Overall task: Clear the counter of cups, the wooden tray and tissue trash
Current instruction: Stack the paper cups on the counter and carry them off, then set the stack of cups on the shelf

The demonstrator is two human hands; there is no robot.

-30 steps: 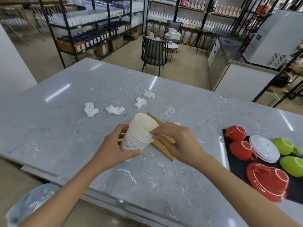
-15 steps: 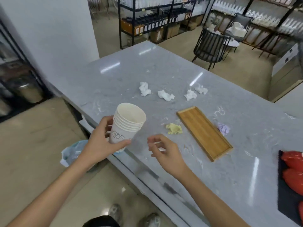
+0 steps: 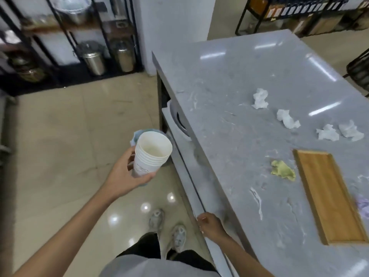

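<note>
My left hand [image 3: 124,175] grips a stack of white paper cups [image 3: 150,153], held upright over the floor to the left of the grey counter [image 3: 229,80]. Just behind the cups shows a bin lined with a pale blue bag [image 3: 137,135], mostly hidden. My right hand [image 3: 209,224] rests curled on the counter's near edge and holds nothing. The empty wooden tray [image 3: 329,196] lies on the counter at right. A yellow-green crumpled tissue [image 3: 283,171] sits beside it, a purple tissue [image 3: 363,206] at the right border, and several white tissues [image 3: 287,118] lie farther back.
A white tub with a dark basin [image 3: 179,120] sits on a ledge under the counter edge. Steel canisters [image 3: 93,58] stand on black racks at the back left. Tiled floor [image 3: 60,146] spreads to the left; my shoes [image 3: 167,228] are below.
The view swung left and down. My left hand carried the cup stack off the counter and out over the floor. My right hand dropped back to the counter's edge.
</note>
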